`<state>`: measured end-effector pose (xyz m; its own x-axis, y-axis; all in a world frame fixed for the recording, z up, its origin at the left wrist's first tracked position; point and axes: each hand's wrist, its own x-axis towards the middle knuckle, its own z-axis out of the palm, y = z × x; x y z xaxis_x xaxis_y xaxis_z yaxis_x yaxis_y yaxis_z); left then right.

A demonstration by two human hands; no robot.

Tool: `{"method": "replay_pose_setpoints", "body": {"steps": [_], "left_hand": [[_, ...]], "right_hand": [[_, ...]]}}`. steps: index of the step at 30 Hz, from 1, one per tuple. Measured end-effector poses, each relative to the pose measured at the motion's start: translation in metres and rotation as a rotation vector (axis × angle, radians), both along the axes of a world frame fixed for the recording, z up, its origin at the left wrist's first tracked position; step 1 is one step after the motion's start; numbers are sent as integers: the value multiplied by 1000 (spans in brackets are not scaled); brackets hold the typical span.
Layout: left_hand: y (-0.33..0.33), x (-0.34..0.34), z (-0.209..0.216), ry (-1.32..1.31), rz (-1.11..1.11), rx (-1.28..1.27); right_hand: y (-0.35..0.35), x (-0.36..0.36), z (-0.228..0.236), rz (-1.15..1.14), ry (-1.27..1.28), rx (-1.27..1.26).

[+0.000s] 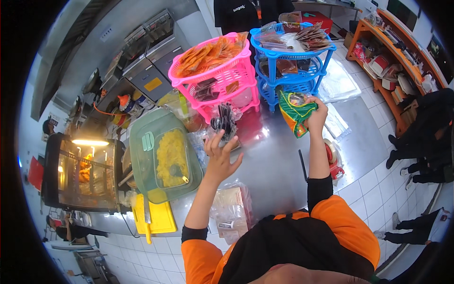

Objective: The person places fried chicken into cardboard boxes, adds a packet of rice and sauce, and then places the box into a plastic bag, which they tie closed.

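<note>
My right hand [318, 116] is closed on the upper edge of a green plastic packet [294, 113] with yellow and red markings, held up in front of the blue basket rack [269, 66]. My left hand [221, 155] is open, its fingers spread over the steel table. Just beyond its fingertips lies a bundle of black plastic cutlery [224, 119] in clear wrap. Whether the fingers touch that bundle, I cannot tell. Behind it stands a pink two-tier basket rack [213, 83], with orange sachets [208, 56] heaped in the top tier.
Left of my arm sits a green tub [142, 165] with yellow food and a ladle. A knife [147, 215] rests on a yellow cutting board [163, 218] near a lit food warmer [82, 173]. A tape dispenser [336, 163] and plastic bags [338, 85] lie right. People stand at far right.
</note>
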<state>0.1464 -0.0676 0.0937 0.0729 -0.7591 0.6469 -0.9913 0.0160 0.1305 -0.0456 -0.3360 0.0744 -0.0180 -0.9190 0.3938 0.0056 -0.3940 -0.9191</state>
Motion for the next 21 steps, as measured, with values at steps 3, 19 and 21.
{"method": "replay_pose_setpoints", "body": {"steps": [3,19,21], "left_hand": [[8,-10,-2,33,-9,101],[-122,102,54,919,48,376],[-144,136,36,535,113,660]], "right_hand": [[-14,1,-19,-151,21,28],[35,76,29,516,-500,325],[40,106,34,561,-603,434]]}}
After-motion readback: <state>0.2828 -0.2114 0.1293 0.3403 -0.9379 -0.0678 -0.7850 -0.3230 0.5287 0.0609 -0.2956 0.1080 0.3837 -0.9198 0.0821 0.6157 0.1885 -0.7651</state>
